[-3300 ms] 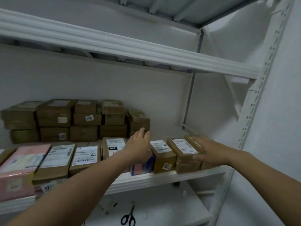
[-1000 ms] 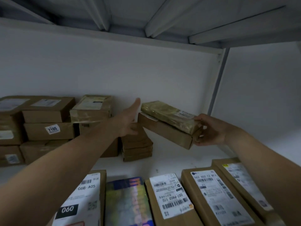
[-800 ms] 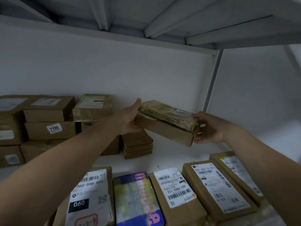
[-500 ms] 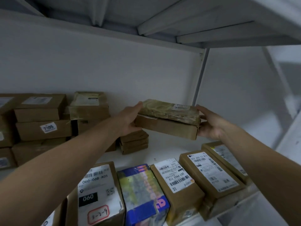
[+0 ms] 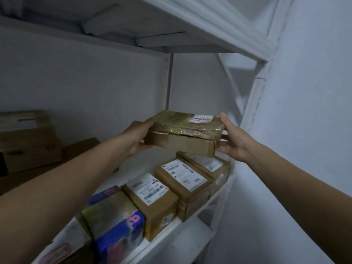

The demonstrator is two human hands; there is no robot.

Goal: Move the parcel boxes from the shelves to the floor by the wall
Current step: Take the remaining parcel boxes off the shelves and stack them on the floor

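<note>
Your left hand (image 5: 137, 139) and right hand (image 5: 233, 141) gripped the stacked boxes (image 5: 182, 144), held above the shelf (image 5: 171, 238) — floor not yet reached; the front row (image 5: 181, 180) (and back stacks (image 5: 28, 147)) awaited.

Left grip (image 5: 137, 137) and right grip (image 5: 235, 141) — both bare, on bare forearms (image 5: 66, 183) that show to the view's lower edge.

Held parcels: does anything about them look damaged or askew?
Slightly. The top parcel, wrapped in wrinkled shiny tape, sits offset on the plain brown box, overhanging it at the right. Left hand and right hand clamp the pair by its ends. No tears visible.
</note>
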